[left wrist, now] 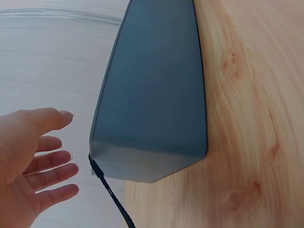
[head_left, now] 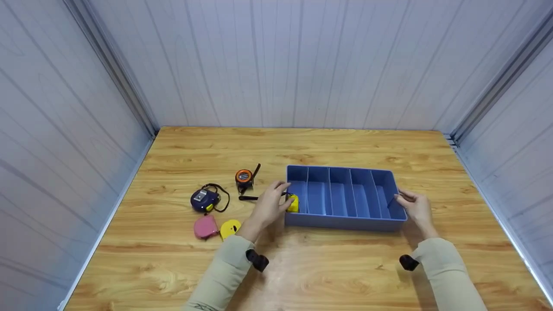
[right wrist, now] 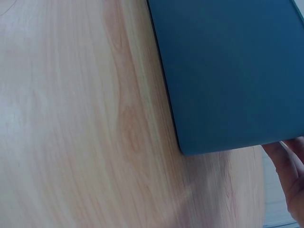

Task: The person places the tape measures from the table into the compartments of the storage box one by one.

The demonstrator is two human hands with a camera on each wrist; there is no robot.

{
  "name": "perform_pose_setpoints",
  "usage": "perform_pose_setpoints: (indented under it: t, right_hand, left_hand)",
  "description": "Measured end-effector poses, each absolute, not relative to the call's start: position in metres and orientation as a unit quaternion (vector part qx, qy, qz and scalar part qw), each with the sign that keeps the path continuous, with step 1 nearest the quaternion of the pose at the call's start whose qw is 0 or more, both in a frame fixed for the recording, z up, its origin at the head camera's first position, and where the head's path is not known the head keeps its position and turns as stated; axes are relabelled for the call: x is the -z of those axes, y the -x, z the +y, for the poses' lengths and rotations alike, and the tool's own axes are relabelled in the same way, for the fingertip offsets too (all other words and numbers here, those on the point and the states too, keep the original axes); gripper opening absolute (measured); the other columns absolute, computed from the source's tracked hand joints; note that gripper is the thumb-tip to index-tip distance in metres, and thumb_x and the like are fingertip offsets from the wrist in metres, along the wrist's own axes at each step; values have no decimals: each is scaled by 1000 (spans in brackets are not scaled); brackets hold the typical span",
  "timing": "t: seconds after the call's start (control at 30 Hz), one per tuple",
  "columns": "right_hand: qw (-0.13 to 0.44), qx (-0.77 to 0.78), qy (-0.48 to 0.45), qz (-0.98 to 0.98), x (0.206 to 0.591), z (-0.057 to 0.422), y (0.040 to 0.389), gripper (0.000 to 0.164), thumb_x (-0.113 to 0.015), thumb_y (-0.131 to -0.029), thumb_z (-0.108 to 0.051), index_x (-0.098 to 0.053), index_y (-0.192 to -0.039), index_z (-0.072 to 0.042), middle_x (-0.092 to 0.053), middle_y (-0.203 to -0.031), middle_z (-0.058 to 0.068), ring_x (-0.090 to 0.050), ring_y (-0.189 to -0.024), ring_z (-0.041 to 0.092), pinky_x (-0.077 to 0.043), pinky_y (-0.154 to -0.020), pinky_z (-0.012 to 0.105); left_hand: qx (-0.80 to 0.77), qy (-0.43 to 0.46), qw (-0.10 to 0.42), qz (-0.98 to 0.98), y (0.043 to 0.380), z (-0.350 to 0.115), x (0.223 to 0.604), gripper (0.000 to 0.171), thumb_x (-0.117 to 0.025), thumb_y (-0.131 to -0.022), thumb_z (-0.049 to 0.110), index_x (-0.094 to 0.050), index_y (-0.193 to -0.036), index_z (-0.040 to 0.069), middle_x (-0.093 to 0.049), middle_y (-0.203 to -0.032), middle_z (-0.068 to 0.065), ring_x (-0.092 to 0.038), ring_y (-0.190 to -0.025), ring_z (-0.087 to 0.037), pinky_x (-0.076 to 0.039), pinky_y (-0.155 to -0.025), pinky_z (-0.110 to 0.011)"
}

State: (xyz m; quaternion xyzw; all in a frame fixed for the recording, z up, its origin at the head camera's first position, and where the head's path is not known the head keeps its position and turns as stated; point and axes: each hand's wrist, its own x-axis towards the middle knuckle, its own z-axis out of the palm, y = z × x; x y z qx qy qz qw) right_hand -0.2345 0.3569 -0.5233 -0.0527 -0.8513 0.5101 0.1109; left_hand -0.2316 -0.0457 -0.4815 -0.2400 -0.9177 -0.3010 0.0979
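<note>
A blue compartment tray (head_left: 345, 223) sits on the wooden table, divided by several thin walls. In its leftmost compartment lies a yellow tape measure (head_left: 293, 204); its black strap (left wrist: 111, 192) hangs over the tray's left end. My left hand (head_left: 270, 205) is at that end, and the left wrist view shows its fingers loosely spread with nothing between them. At the opposite end, my right hand (head_left: 417, 209) holds the tray's end wall, thumb over the rim and fingers outside. Most of that hand is out of frame in the right wrist view.
Left of the tray lie an orange-and-black tape measure (head_left: 244, 176), a dark blue one with a looped strap (head_left: 218, 196), a pink tape measure (head_left: 206, 226) and a round yellow one (head_left: 229, 229), partly behind my left forearm. Pale panel walls (head_left: 276, 65) enclose the table's back and sides.
</note>
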Motion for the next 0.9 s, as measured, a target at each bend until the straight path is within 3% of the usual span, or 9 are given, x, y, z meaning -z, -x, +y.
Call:
perform_pose_setpoints:
  t: [0.1,0.2,0.3,0.43,0.57,0.9]
  right_hand:
    - [100,-492,55,-863,524,357,236,36,-63,-82,-13,-58,-112,7,-64,-95,17,-56,-76,-6,-43,-67,7]
    - [110,-476,63,-870,549,372,248,41,-64,-82,-24,-59,-113,2,-66,-92,6,-56,-76,-8,-43,-66,7]
    - [111,-468,72,-874,560,379,254,42,-65,-81,-27,-60,-114,-2,-66,-93,5,-55,-76,-9,-43,-66,7]
    - [85,-467,77,-877,531,362,240,38,-61,-84,-15,-56,-116,4,-60,-102,19,-52,-74,-13,-42,-67,7]
    - [81,-490,71,-865,522,355,234,38,-61,-84,-12,-54,-116,8,-60,-101,21,-54,-74,-11,-42,-67,7]
    - [110,-553,43,-825,537,364,238,38,-68,-78,-19,-62,-109,1,-67,-89,8,-59,-77,-2,-45,-65,10]
  left_hand:
    - [307,238,102,-916,228,-53,484,43,-62,-83,21,-54,-120,1,-52,-110,-9,-55,-96,-21,-46,-81,-32]
    - [315,238,103,-913,224,-60,488,42,-63,-83,19,-54,-119,0,-52,-108,-9,-54,-96,-22,-45,-82,-34]
    - [312,236,102,-914,222,-67,492,41,-62,-83,20,-55,-118,0,-51,-108,-10,-53,-96,-22,-45,-82,-34]
    - [311,236,112,-914,218,-76,496,41,-61,-84,23,-55,-116,-1,-51,-110,-11,-52,-99,-23,-45,-83,-35]
    - [317,232,121,-912,215,-83,502,41,-62,-84,23,-55,-116,-1,-51,-109,-11,-52,-98,-23,-45,-82,-34]
    - [318,199,96,-922,203,-105,514,46,-62,-83,21,-50,-123,1,-48,-115,-11,-50,-103,-24,-42,-88,-36]
